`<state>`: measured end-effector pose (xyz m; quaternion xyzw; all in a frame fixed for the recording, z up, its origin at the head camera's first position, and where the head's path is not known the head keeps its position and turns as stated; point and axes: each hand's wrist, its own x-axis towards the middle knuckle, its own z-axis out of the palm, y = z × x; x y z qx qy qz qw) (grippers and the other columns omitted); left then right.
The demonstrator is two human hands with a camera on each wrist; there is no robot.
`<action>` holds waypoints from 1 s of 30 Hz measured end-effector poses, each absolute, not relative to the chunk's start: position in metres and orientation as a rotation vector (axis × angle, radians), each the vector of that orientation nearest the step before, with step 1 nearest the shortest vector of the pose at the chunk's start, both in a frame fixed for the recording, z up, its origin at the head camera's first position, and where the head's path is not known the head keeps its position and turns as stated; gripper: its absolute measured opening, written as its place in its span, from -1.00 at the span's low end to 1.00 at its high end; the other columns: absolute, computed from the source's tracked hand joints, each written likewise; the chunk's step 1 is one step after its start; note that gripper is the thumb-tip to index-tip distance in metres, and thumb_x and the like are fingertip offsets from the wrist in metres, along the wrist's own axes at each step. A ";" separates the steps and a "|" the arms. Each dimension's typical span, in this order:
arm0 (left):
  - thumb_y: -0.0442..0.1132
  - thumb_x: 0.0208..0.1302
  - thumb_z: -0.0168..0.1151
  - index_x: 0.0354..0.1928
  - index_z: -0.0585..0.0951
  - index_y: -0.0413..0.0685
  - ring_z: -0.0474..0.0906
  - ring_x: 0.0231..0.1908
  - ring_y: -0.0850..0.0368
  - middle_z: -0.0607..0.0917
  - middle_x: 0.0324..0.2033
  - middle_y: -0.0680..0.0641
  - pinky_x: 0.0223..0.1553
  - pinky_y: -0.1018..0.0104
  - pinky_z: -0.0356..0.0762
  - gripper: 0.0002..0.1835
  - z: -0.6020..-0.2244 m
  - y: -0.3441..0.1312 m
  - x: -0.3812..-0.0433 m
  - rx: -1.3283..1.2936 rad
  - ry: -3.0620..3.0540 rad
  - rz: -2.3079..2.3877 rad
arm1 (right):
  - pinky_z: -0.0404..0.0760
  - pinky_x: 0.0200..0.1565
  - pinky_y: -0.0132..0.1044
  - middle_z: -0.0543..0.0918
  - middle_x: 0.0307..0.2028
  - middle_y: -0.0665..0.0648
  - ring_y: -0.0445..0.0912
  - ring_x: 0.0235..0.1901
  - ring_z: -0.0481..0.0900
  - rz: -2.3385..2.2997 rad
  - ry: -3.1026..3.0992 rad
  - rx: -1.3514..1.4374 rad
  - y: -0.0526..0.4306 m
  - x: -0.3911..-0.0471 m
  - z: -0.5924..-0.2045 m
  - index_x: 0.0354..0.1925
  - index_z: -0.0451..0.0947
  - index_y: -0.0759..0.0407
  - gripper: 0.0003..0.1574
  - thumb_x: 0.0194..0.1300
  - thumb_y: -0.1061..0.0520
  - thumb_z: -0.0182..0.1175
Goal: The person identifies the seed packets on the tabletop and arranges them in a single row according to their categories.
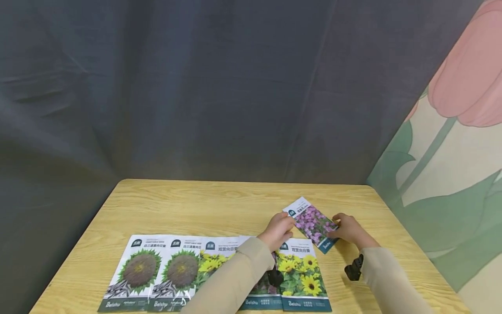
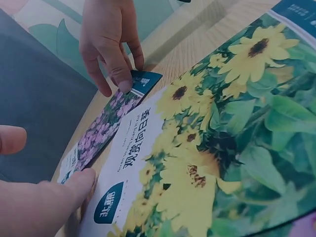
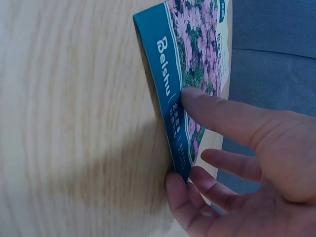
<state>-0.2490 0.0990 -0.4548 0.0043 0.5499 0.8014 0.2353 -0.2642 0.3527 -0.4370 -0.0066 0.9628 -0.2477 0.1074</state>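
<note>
A seed packet with pink-purple flowers [image 1: 312, 223] lies slanted at the right of the table, close over the wood. My right hand [image 1: 351, 230] pinches its lower right corner, thumb [image 3: 197, 101] on the printed face and fingertips at the edge. At the packet's upper left edge is my left hand [image 1: 277, 231]; in the left wrist view its thumb [image 2: 81, 185] and a finger [image 2: 12, 139] stand apart. Just below lies a yellow-flower seed packet [image 1: 303, 272], which looms large in the left wrist view.
Two brown sunflower packets [image 1: 141, 268] lie at the left of the front row. Beside them is another yellow-flower packet [image 1: 210, 261], and a further packet [image 1: 260, 301] is partly hidden by my left sleeve. A dark curtain [image 1: 243, 96] hangs behind the wooden table [image 1: 188, 205].
</note>
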 end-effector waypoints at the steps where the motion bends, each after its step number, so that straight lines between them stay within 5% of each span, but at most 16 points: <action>1: -0.36 0.39 0.06 0.57 -0.04 -0.36 0.01 0.50 -0.33 0.02 0.52 -0.45 0.44 -0.10 0.21 -0.20 -0.455 0.099 -0.250 0.012 1.497 2.201 | 0.57 0.06 0.17 0.49 0.05 0.63 0.35 0.01 0.55 -0.737 2.827 -0.008 0.352 -0.265 -0.437 0.22 0.30 0.66 -0.13 0.17 0.18 0.47; 9: -0.33 0.53 -0.04 0.52 0.13 -0.37 -0.07 0.53 -0.32 -0.02 0.56 -0.35 0.43 -0.03 0.24 -0.39 -0.460 0.099 -0.253 0.078 1.486 2.149 | 0.60 0.02 0.13 0.53 0.01 0.59 0.27 -0.06 0.60 -0.793 2.831 0.030 0.347 -0.265 -0.439 0.18 0.35 0.63 -0.24 0.18 0.23 0.45; 15: -0.30 0.55 -0.01 0.57 0.03 -0.31 0.03 0.51 -0.28 0.08 0.53 -0.37 0.46 -0.04 0.19 -0.33 -0.460 0.099 -0.251 0.096 1.441 2.167 | 0.60 0.02 0.16 0.48 0.06 0.63 0.32 -0.03 0.56 -0.835 2.877 0.045 0.346 -0.262 -0.443 0.21 0.35 0.57 -0.26 0.19 0.27 0.44; 23: -0.31 0.49 0.02 0.55 0.14 -0.27 0.05 0.51 -0.26 0.13 0.53 -0.30 0.47 -0.05 0.16 -0.34 -0.460 0.112 -0.252 0.157 1.439 2.233 | 0.62 0.00 0.16 0.43 0.08 0.65 0.40 0.02 0.51 -0.847 2.919 0.089 0.350 -0.256 -0.438 0.25 0.31 0.61 -0.21 0.23 0.22 0.42; 30: -0.34 0.46 0.05 0.53 0.23 -0.22 0.12 0.50 -0.17 0.16 0.53 -0.23 0.46 0.02 0.22 -0.37 -0.445 0.121 -0.245 0.201 1.386 2.282 | 0.67 -0.13 0.12 0.43 0.09 0.65 0.45 0.03 0.50 -0.957 2.988 0.044 0.364 -0.241 -0.424 0.21 0.37 0.56 -0.37 0.34 0.20 0.30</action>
